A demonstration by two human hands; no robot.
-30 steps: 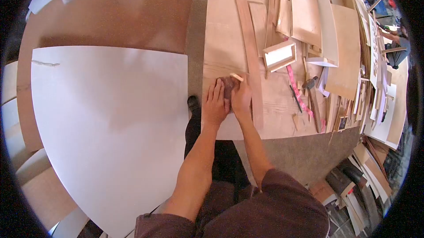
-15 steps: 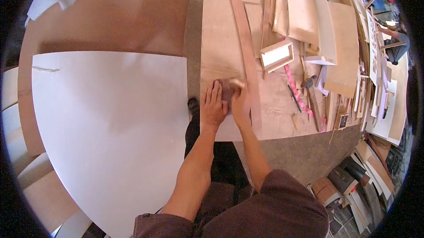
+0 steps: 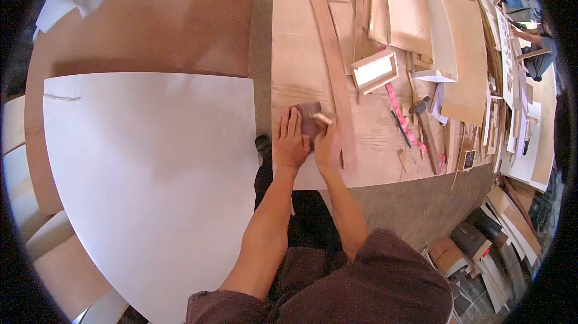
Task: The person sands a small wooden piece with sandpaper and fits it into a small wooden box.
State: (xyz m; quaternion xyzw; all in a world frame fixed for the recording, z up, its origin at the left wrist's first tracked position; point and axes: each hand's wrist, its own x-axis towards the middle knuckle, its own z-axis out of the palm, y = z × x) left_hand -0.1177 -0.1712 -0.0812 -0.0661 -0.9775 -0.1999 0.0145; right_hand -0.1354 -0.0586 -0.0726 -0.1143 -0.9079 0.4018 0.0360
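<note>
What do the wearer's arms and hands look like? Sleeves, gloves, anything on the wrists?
Left hand and right hand ungloved. Forearms bare. Loose, dark brown short sleeves. No watch or band visible; fingers too blurred to rule out rings.

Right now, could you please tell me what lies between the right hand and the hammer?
Between the right hand and the hammer lie a long wooden strip, a thin black stick and a pink band, in the head view.

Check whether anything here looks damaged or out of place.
Near the far left corner of the white panel, a ragged streak breaks its smooth surface. I can't tell whether it's a crack.
</note>
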